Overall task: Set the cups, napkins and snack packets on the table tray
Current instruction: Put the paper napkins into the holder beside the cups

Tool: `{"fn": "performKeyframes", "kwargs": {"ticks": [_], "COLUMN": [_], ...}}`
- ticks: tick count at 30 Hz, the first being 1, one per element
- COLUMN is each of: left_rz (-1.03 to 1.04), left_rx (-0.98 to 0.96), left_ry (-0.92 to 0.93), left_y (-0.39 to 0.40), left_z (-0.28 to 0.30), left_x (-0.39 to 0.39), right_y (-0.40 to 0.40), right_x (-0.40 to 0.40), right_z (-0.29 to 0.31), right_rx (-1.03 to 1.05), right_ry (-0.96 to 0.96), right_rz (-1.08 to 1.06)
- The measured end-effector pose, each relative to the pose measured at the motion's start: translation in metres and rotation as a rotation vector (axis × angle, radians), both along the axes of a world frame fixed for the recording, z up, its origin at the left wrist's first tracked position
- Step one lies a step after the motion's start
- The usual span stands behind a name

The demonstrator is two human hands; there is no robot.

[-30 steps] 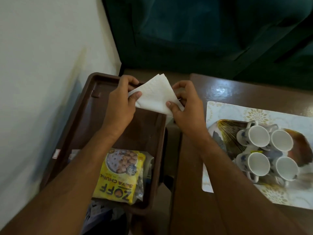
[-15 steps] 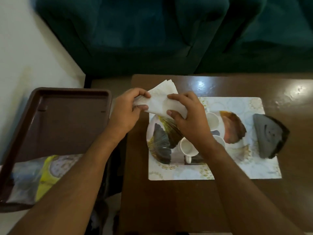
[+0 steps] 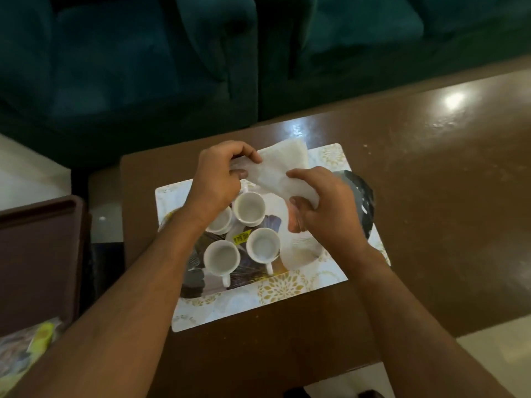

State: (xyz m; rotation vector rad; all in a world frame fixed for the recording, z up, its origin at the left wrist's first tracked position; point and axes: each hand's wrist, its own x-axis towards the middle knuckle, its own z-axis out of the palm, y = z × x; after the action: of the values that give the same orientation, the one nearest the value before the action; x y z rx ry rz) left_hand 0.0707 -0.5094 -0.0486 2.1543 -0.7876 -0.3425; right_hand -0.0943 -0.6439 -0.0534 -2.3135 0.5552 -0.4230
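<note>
Head view. A stack of white napkins (image 3: 283, 170) is held above the far part of a patterned tray (image 3: 201, 282), between both hands. The left hand (image 3: 218, 179) is placed at the 9 o'clock edge of the napkins, with thumb and curled fingers pinching that edge; the right hand (image 3: 327, 205) is placed at the 4 o'clock corner, where the paper is gripped between the thumb below and the fingers above. Four white cups (image 3: 249, 209) are seen upright on the tray in a close cluster, directly below the hands at 6 to 7 o'clock of the napkins; one cup is partly covered by the left wrist. A small yellow sticker (image 3: 240, 238) is visible on the tray surface between the cups. The tray rests on a white placemat with gold floral print (image 3: 275, 291), which lies on a glossy brown table (image 3: 431, 173). A dark object (image 3: 363, 193) is partly hidden behind the right hand, at 3 o'clock of the napkins; its nature cannot be told. At 8 o'clock of the table, well apart from the tray, a brown bin (image 3: 40, 254) is shown, with a yellow snack packet (image 3: 40, 337) lying inside it at the frame edge. A dark teal sofa (image 3: 201, 58) fills the 12 o'clock side beyond the table.
</note>
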Motion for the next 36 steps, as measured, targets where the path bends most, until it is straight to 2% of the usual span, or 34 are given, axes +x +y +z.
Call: {"fn": "performKeyframes", "kwargs": {"ticks": [4, 10, 15, 23, 36], "left_rz": [-0.081, -0.155, -0.240, -0.358, -0.457], "left_rx": [-0.009, -0.077, -0.035, 0.131, 0.259], "left_ry": [-0.044, -0.019, -0.058, -0.238, -0.231], "left_y": [-0.052, -0.111, -0.142, -0.159, -0.162], "left_z": [-0.001, 0.002, -0.003, -0.024, -0.047], "left_x": [-0.015, -0.040, -0.056, -0.062, -0.065], "right_y": [-0.027, -0.043, -0.048, -0.046, -0.046], "right_x": [-0.025, -0.060, -0.075, -0.083, -0.088], "right_z": [-0.003, -0.013, -0.026, -0.040, -0.055], "right_rx": [-0.049, -0.240, -0.340, -0.267, -0.233], "right_ry": [-0.047, -0.129, -0.177, -0.062, -0.054], "right_rz": [-0.106, -0.291, -0.390, -0.375, -0.378]}}
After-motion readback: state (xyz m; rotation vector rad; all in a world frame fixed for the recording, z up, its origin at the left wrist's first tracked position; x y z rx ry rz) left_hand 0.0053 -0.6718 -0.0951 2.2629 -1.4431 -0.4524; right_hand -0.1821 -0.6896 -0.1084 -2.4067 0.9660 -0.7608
